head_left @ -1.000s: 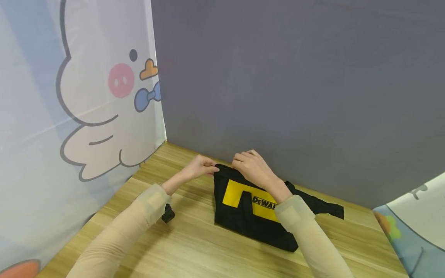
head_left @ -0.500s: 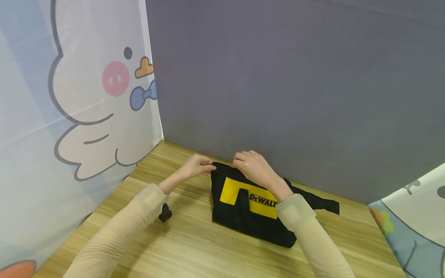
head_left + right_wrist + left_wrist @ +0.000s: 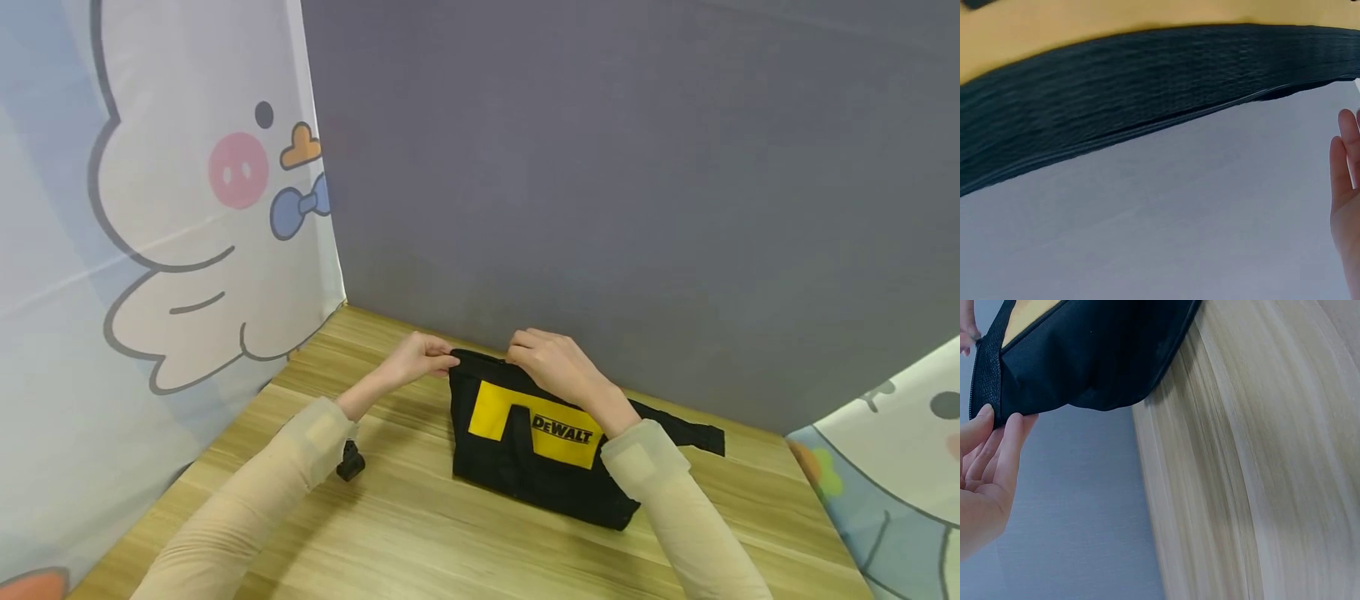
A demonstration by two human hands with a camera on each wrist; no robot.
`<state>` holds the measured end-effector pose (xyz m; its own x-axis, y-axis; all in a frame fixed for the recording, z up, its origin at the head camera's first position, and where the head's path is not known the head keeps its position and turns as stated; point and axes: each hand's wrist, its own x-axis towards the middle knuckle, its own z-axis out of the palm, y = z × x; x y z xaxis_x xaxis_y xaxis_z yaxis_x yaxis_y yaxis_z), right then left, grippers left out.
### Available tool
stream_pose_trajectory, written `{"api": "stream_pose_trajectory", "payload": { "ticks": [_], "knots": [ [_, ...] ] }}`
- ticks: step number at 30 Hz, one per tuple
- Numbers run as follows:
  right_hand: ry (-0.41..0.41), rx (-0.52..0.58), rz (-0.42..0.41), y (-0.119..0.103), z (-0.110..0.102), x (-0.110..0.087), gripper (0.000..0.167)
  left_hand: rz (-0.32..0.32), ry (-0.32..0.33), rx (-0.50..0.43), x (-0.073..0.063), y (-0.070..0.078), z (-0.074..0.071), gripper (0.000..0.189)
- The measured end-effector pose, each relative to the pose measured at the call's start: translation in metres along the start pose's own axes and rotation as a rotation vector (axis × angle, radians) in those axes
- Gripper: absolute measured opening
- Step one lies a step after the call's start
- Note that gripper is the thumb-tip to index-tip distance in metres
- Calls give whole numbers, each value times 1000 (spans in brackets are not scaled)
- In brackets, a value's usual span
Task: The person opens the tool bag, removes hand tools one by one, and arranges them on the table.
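Note:
A black tool bag (image 3: 480, 454) with a yellow DeWalt panel (image 3: 566, 450) stands on the wooden table. My left hand (image 3: 416, 358) pinches its upper left corner between thumb and fingers; the left wrist view shows this hand (image 3: 991, 469) at the end of the zipper band. My right hand (image 3: 551, 358) is at the bag's top edge, with curled fingers on the zipper. In the right wrist view the zipper edge (image 3: 1147, 128) runs along the top, while only part of the right hand (image 3: 1347, 206) shows at the right. The zipper pull itself is hidden.
A black strap (image 3: 690, 433) extends from behind the bag to the right over the table (image 3: 420, 542). Just below the left cuff is a small black device (image 3: 350, 461). A grey panel (image 3: 600, 167) stands behind, and a cartoon-printed curtain (image 3: 187, 317) hangs at the left.
My right hand has shifted right along the bag's top edge, away from the left hand. The left hand keeps its pinch on the corner. The whole scene has drifted slightly left in view.

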<state>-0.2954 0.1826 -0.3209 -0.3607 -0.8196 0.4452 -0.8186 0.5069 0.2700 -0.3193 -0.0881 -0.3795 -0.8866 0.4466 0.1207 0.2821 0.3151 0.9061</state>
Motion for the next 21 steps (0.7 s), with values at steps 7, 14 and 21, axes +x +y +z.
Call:
{"api": "stream_pose_trajectory", "payload": {
  "ticks": [7, 14, 21],
  "knots": [
    [8, 21, -2, 4, -3, -11, 9, -20, -1, -3, -1, 0, 1, 31],
    [16, 9, 8, 4, -3, -20, 7, -25, -11, 17, 1, 1, 4, 30],
    [5, -7, 38, 6, -6, -30, 8, -29, 4, 48, -1, 0, 2, 39]
  ]
}}
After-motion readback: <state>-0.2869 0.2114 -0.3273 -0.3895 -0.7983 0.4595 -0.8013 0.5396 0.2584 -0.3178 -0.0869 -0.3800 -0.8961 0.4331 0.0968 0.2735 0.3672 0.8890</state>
